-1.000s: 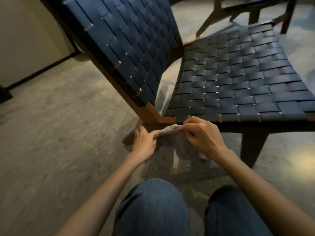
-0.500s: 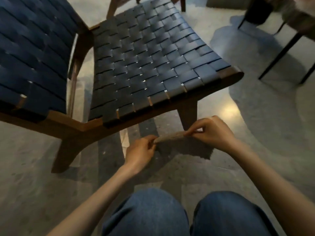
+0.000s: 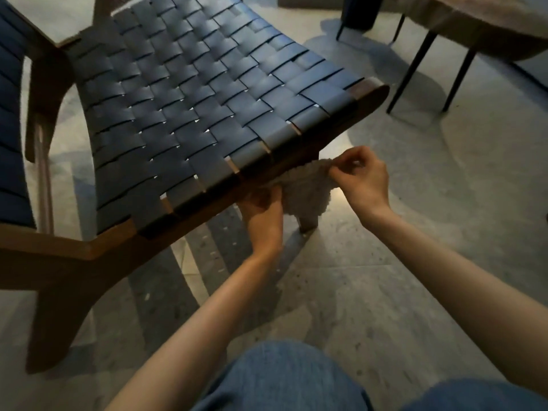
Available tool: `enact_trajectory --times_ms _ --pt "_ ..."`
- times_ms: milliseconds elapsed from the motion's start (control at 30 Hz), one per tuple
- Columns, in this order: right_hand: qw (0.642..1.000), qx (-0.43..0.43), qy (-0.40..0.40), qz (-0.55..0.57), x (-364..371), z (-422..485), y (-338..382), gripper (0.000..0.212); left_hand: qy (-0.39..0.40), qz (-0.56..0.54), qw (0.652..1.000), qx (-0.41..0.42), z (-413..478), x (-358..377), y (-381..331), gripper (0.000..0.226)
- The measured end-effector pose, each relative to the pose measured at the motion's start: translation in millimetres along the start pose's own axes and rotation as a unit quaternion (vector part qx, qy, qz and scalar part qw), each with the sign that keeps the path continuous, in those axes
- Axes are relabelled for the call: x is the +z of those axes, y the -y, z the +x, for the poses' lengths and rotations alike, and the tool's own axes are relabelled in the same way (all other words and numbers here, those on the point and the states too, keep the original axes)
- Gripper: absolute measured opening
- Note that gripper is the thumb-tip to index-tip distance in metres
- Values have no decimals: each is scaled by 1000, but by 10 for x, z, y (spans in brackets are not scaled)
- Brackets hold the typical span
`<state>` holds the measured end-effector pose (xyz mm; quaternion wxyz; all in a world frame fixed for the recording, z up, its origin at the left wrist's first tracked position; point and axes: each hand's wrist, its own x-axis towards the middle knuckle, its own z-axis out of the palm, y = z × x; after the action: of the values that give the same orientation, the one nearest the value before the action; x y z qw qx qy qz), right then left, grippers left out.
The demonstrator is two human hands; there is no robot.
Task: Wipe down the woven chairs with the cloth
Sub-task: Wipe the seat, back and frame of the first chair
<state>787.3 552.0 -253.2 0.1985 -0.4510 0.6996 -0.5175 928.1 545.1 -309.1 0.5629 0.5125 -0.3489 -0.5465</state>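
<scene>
A low chair with a dark blue woven seat (image 3: 192, 108) and a brown wooden frame (image 3: 98, 247) fills the upper left. Its woven backrest (image 3: 10, 129) shows at the far left edge. A pale, fuzzy cloth (image 3: 305, 188) hangs between my hands, just below the seat's front rail near the front leg. My left hand (image 3: 262, 212) grips the cloth's left end from below. My right hand (image 3: 360, 176) pinches the right end with thumb and fingertips, a little higher. The cloth sags in the middle and hides part of the chair leg.
A table with thin dark legs (image 3: 412, 72) stands at the upper right. Grey stone-like floor (image 3: 385, 277) spreads around the chair. My knees in blue jeans (image 3: 281, 378) are at the bottom.
The view has swung closer to the seat's front corner. Both hands have risen with the cloth toward the front rail, and the cloth, stretched flat before, now sags loosely between them.
</scene>
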Motion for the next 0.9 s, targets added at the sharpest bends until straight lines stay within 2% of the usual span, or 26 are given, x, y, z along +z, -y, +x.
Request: enact_trajectory --times_ms 100,133,200,267,367,433,533,633,733,900 --pt "995 62 -54 58 134 -25 22 38 -6 -57 998 -32 27 42 4 55" --pt "992 77 -73 62 177 -28 22 43 -4 -75 997 -36 33 61 -6 56" --pt "988 103 -102 46 229 -22 11 49 7 -83 996 -32 44 104 -26 44" --pt "983 144 -103 43 264 -41 -28 44 34 -67 997 -17 25 109 -18 32" --pt "978 196 -34 63 376 -103 -89 37 105 -47 993 13 0 95 3 29" --pt "981 179 -9 72 428 -136 -88 34 150 -23 988 25 6 98 -7 35" --pt "989 117 -7 85 407 -162 -60 31 157 13 987 34 49 114 12 37" --pt "993 63 2 103 371 -158 -67 35 124 36 991 39 85 133 28 36" --pt "990 29 13 134 366 -131 -71 38 95 24 994 39 107 185 11 23" --pt "994 -29 34 103 371 -81 -192 34 65 85 991 85 117 237 140 39"
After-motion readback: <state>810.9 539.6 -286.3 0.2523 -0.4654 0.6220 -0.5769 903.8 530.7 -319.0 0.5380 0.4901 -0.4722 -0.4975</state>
